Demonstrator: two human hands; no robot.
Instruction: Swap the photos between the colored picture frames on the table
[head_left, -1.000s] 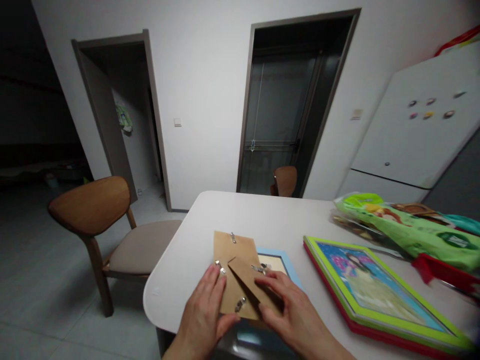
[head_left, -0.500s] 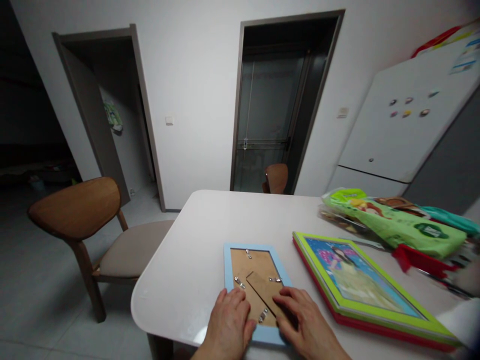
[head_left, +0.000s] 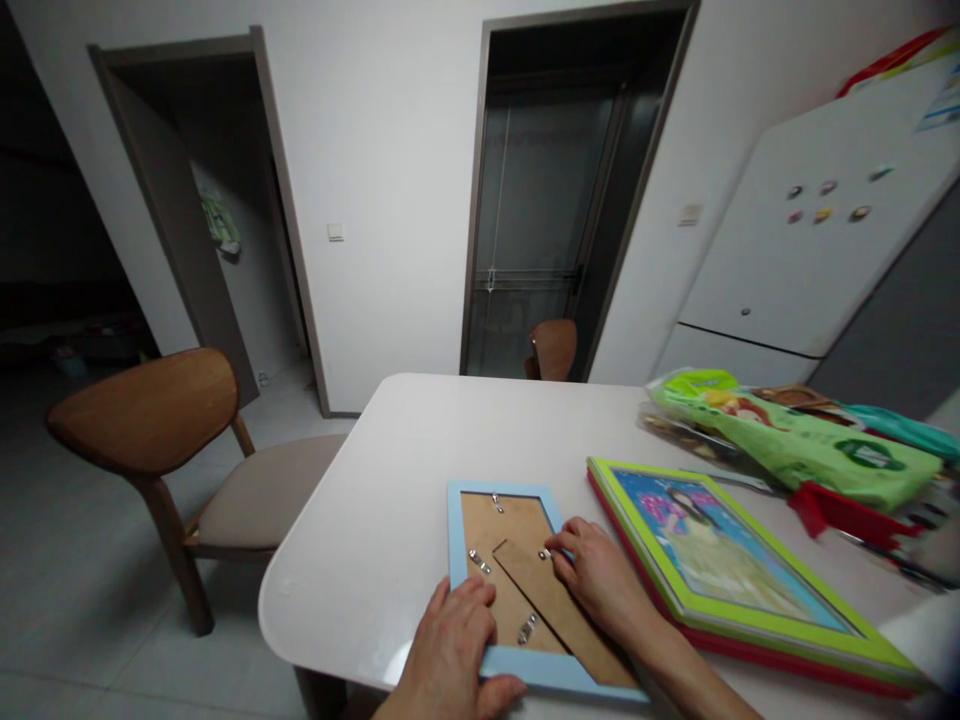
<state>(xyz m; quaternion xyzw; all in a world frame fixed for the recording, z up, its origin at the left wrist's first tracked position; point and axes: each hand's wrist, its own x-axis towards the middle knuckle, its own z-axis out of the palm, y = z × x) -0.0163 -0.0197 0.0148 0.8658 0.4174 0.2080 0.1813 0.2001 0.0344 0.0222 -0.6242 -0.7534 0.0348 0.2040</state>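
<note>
A light-blue picture frame (head_left: 454, 525) lies face down near the front edge of the white table (head_left: 390, 490). Its brown backing board (head_left: 510, 520) shows, with small metal clips and a fold-out stand strip (head_left: 559, 620). My left hand (head_left: 450, 650) rests flat on the frame's lower left part, fingers together on the board. My right hand (head_left: 596, 575) lies on the right side of the frame, with its fingertips at the metal clip (head_left: 545, 553) on the right edge. Neither hand lifts anything.
A green-framed picture (head_left: 720, 560) stacked on a red frame lies just right of the blue one. Beyond it are a green plastic packet (head_left: 787, 440) and red items (head_left: 840, 510). A wooden chair (head_left: 172, 440) stands left of the table. A white fridge (head_left: 810, 250) is at the right.
The backing board went from lying askew over the blue frame to sitting inside it. My right hand has since slid up to the clip on the frame's right edge.
</note>
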